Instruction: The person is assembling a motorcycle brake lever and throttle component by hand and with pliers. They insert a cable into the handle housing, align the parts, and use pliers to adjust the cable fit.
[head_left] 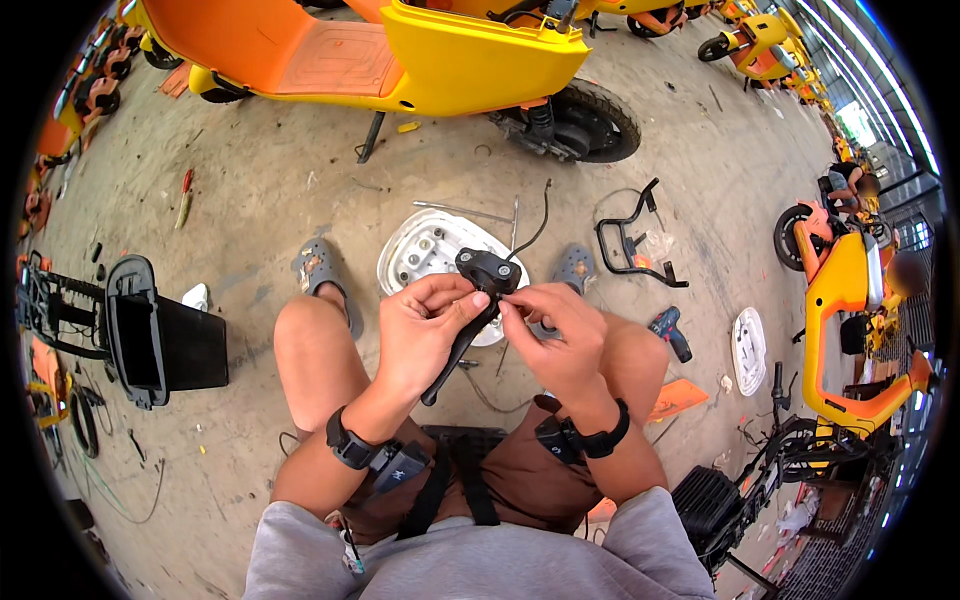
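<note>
A black brake lever [452, 362] with its clamp body [488, 268] is held up between my knees, the blade slanting down to the lower left. A thin black cable [546, 215] rises from the body. My left hand [418, 325] is closed, thumb and fingers gripping the lever just below the clamp. From the other side, my right hand [560, 330] pinches at the lever's pivot with thumb and forefinger. Any small part between those fingertips is hidden. Below the lever, a white plastic shell [400, 245] with metal fittings lies on the floor.
A yellow and orange scooter [440, 60] stands ahead. On the floor lie a black tubular rack [606, 240], a cordless drill [672, 335], a screwdriver [186, 190] and an orange panel [678, 399]. A black bin-shaped box [185, 345] sits left. Another person [848, 185] is far right.
</note>
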